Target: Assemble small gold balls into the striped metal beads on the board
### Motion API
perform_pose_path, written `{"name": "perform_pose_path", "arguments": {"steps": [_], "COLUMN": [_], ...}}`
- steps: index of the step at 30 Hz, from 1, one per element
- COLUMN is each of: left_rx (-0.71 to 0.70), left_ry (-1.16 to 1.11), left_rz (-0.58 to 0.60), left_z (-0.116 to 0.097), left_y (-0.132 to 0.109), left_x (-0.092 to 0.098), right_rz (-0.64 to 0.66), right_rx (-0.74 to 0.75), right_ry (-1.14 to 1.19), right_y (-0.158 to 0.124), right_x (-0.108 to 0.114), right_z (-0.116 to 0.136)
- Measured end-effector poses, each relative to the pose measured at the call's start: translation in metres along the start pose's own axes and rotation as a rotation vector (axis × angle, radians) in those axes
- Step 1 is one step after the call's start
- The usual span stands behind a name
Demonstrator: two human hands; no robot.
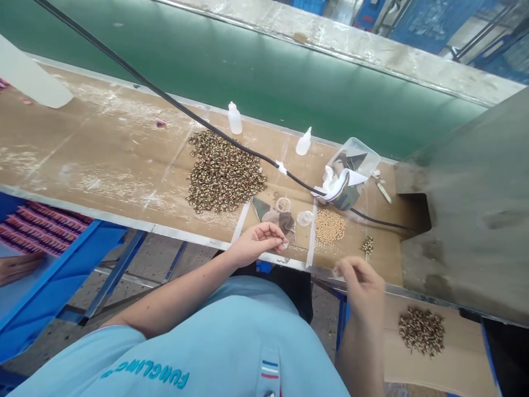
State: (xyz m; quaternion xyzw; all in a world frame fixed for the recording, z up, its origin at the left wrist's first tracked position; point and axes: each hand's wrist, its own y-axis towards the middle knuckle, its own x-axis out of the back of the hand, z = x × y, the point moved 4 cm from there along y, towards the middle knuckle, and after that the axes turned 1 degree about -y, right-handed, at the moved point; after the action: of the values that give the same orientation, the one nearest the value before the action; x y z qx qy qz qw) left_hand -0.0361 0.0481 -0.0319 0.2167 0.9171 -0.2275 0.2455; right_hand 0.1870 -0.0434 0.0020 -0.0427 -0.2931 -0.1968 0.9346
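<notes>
My left hand (264, 240) is over the front edge of the table, thumb and fingertips pinched together. Whatever lies in that pinch is too small to name. Close beyond it are a camouflage cloth piece (285, 220), a small round cup (283, 204) and a clear round lid (305, 218). My right hand (363, 284), slightly blurred, is also closed in a pinch at the table edge, its contents unclear. Tan beads (330, 225) lie in a pile between the hands. A few small metallic pieces (367, 245) sit just past my right hand.
Gold-brown ring-like pieces (225, 171) form a large heap. White squeeze bottles (235, 118) stand along the green conveyor (248, 71). A black cable (173, 102) crosses to a clear box (370, 157) of cloth. Another heap (422, 331) lies lower right; someone's hand (20, 267) is far left.
</notes>
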Motion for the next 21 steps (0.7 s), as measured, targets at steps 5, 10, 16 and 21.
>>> {"name": "perform_pose_path", "arguments": {"steps": [5, 10, 16, 21], "left_rx": [0.002, 0.005, 0.010, 0.011], "left_ry": [0.022, 0.034, 0.042, 0.048], "left_rz": [0.016, 0.018, 0.020, 0.023], "left_z": [0.001, 0.002, 0.001, -0.001], "left_y": [0.000, 0.000, 0.000, 0.000], "left_x": [0.000, 0.000, -0.001, -0.002], "right_rz": [-0.162, -0.164, -0.172, -0.178], "right_rx": [0.066, 0.189, 0.233, 0.264], "right_ry": [-0.218, -0.353, -0.440, -0.478], "right_y": [0.023, 0.031, 0.033, 0.035], "right_x": [-0.016, -0.021, -0.023, -0.027], "right_z": [-0.006, -0.007, -0.008, -0.008]}}
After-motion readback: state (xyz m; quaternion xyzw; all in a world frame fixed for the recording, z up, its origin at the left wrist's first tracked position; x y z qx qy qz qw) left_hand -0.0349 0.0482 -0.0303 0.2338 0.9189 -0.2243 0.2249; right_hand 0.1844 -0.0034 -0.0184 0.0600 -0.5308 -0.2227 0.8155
